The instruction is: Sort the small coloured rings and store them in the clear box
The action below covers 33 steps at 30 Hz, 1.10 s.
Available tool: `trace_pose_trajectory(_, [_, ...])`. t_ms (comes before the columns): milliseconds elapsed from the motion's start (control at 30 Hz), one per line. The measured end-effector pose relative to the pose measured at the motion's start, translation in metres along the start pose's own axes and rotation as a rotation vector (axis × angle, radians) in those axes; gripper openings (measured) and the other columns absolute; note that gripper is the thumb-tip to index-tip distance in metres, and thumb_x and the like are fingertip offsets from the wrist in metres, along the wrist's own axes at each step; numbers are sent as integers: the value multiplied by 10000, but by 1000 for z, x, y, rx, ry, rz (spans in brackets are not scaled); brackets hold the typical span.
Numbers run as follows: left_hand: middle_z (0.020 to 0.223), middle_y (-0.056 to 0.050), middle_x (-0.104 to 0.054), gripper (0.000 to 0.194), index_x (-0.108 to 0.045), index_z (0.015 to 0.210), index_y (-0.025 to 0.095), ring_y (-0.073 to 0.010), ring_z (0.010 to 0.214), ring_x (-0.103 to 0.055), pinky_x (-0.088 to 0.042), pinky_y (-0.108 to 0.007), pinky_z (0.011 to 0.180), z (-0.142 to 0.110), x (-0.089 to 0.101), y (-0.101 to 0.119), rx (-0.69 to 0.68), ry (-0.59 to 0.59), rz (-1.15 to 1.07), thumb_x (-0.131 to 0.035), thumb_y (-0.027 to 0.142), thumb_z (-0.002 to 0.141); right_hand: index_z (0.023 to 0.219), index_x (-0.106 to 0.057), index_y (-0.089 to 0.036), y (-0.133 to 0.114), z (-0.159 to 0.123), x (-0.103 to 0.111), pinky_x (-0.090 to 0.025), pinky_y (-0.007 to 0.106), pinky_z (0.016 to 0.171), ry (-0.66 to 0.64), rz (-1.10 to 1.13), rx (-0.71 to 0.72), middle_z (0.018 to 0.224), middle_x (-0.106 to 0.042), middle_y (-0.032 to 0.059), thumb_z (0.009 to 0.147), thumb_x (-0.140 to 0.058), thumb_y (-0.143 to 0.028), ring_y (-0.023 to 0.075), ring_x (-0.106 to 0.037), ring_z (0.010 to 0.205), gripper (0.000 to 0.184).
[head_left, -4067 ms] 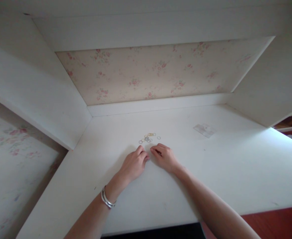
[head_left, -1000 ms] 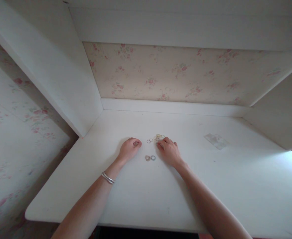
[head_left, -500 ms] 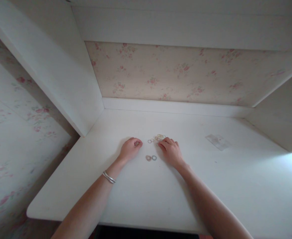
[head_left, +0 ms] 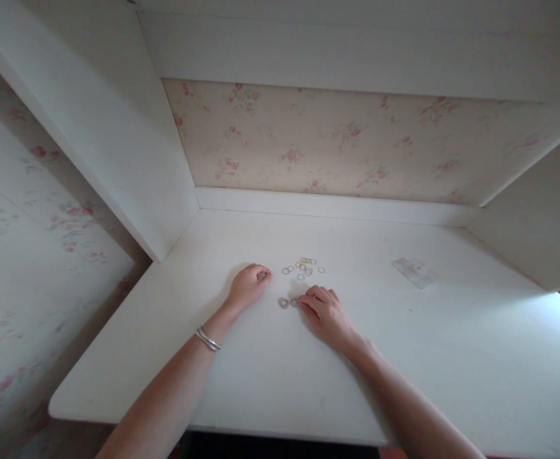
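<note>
1. Right hand [head_left: 325, 313]: one, bare. Thumb and forefinger drawn together at the near edge of the grey ring; whether they pinch it or only touch it cannot be told. Other fingers curled.
2. Left hand [head_left: 248, 285]: one, closed, resting left of the rings; thumb and forefinger curl about a small greyish item [head_left: 261, 276], too hidden to identify.
3. Grey ring [head_left: 294, 302]: one, on the desk [head_left: 241, 382], partly behind the right fingertips. Likely fault: skidding, should the fingertips press down on its rim.
4. Pinkish ring [head_left: 283, 304]: one, just left of the grey ring; contact between the two cannot be told. Likely fault: being nudged aside if the grey ring is pushed leftward.
5. Gold and silver rings [head_left: 305, 261]: a loose group, thin, lying flat beyond the right hand, several overlapping. Likely faults: two lifted together, through overlap; the group scattered, by a knuckle sweeping across.
6. Outlying ring [head_left: 318, 270]: one, right of the group, apart. Likely fault: being overlooked, being thin and pale against white.
7. Clear packet [head_left: 414, 273]: one, flat, well to the right; contents unclear.
8. Bracelet [head_left: 208, 340]: silver-toned, on the left wrist. Could drag any ring it crosses, hanging low; none lies beneath it.
</note>
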<state>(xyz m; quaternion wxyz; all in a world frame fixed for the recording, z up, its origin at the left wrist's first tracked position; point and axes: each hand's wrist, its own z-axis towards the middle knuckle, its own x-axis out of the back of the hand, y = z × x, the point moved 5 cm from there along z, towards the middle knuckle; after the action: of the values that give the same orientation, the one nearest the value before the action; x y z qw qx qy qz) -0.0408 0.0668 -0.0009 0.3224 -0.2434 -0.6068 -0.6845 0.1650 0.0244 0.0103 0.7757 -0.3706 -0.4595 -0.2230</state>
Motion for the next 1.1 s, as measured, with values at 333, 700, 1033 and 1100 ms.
trace_pose_trajectory(333, [854,-31,-661,232,-689,872,188,-149,774,-583,-433,-246,705,-4,0,13,-95,-26,-19,-501,321,844,920,-674,-219,9,2,11,-380,296,765,162,103,-58,872,-617,48,940,-429,-305,151,-561,806,261])
trace_pose_trajectory(700, [930,-29,-607,215,-704,922,251,-143,777,-625,-450,-241,761,5,-36,74,-244,-240,127,-516,323,848,900,-684,-206,55,2,22,-430,260,650,354,267,-337,838,-606,49,908,-426,-368,139,-561,707,304])
trace_pose_trajectory(1033, [866,-61,-577,181,-676,773,196,-177,831,-605,-450,-274,782,18,-49,76,-333,-320,264,-513,198,853,904,-687,-210,54,2,20,-415,250,644,331,301,-336,819,-586,33,905,-440,-351,126,-541,677,284])
trace_pose_trajectory(1100, [880,-61,-573,172,-676,806,193,-170,820,-601,-451,-270,789,15,-45,75,-313,-331,224,-510,188,851,905,-687,-208,54,2,20,-420,251,649,329,305,-341,826,-589,38,906,-436,-354,128,-545,683,291])
